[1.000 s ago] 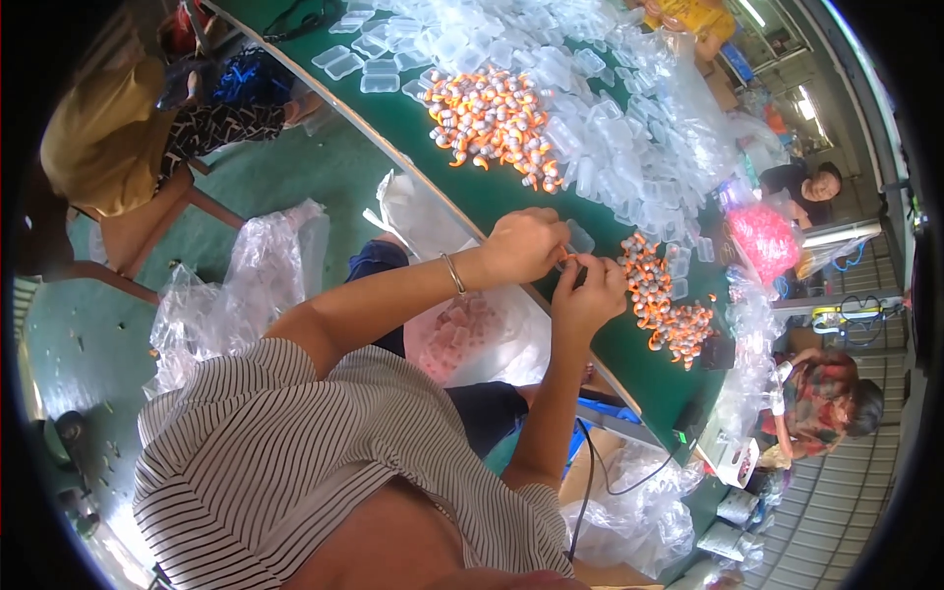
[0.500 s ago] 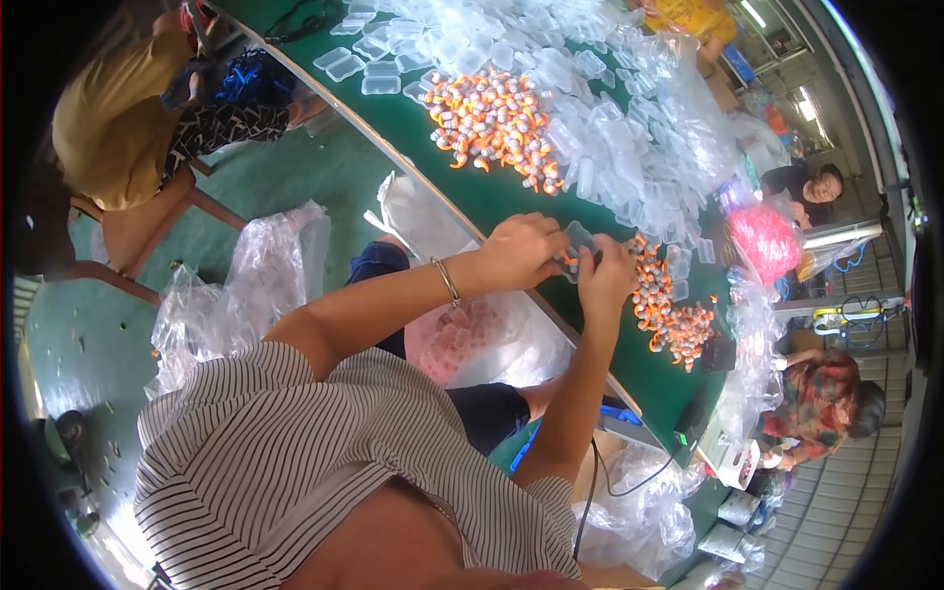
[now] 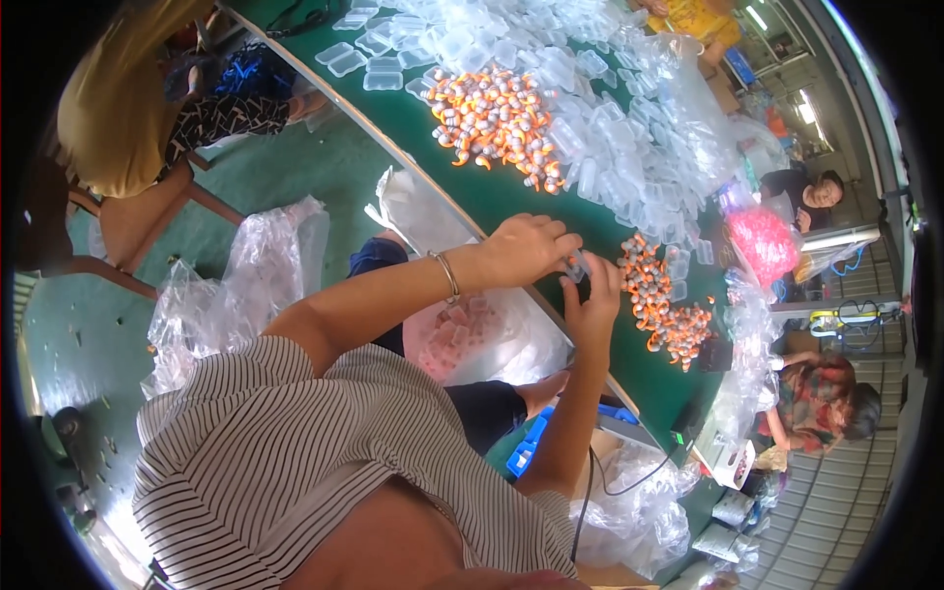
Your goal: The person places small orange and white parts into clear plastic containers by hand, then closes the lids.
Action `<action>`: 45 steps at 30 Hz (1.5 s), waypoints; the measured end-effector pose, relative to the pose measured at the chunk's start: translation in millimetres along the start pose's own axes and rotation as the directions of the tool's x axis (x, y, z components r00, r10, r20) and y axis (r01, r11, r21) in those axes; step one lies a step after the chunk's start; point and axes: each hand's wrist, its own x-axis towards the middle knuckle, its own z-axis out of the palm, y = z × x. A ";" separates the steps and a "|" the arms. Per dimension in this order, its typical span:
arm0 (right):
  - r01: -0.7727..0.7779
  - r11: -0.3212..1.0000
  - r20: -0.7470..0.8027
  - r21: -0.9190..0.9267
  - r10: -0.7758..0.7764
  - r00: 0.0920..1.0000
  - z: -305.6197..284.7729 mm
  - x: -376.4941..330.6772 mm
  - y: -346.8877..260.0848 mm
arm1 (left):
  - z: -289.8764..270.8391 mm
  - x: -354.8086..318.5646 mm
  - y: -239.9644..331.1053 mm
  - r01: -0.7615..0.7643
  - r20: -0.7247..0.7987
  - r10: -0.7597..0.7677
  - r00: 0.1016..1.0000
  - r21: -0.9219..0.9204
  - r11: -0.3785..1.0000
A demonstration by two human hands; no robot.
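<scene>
**Both hands closed on one small clear case over the green table**

The left hand (image 3: 526,248) and right hand (image 3: 593,295) met fingertip to fingertip, pinched shut on one small clear plastic case (image 3: 576,265) held just above the green table (image 3: 492,197); the step looked like closing or filling it (contents too small to tell); next would call for a steady press; just right of the grip lay one small heap of orange-and-white pieces (image 3: 661,300), farther up one larger heap (image 3: 492,120), beyond it clear cases too many to count.
</scene>
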 end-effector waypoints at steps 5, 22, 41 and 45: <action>-0.193 0.951 0.088 0.242 0.177 0.980 4.7 3.1 -0.3 | 0.3 -0.4 -3.4 0.061 -0.032 -0.062 0.998 -0.037 0.997; -0.142 0.864 -0.042 0.483 0.184 0.982 22.3 52.4 17.0 | -18.9 -15.2 1.5 0.212 0.021 -0.256 0.966 -0.630 0.747; -0.274 0.957 -0.354 0.090 0.288 0.890 24.3 31.4 52.8 | -19.8 18.5 -51.2 0.328 -0.152 -0.296 0.943 0.278 0.903; -0.347 0.935 -0.290 0.073 0.353 0.890 15.7 14.7 21.4 | -18.4 16.4 -52.3 0.283 -0.197 -0.235 0.952 0.272 0.920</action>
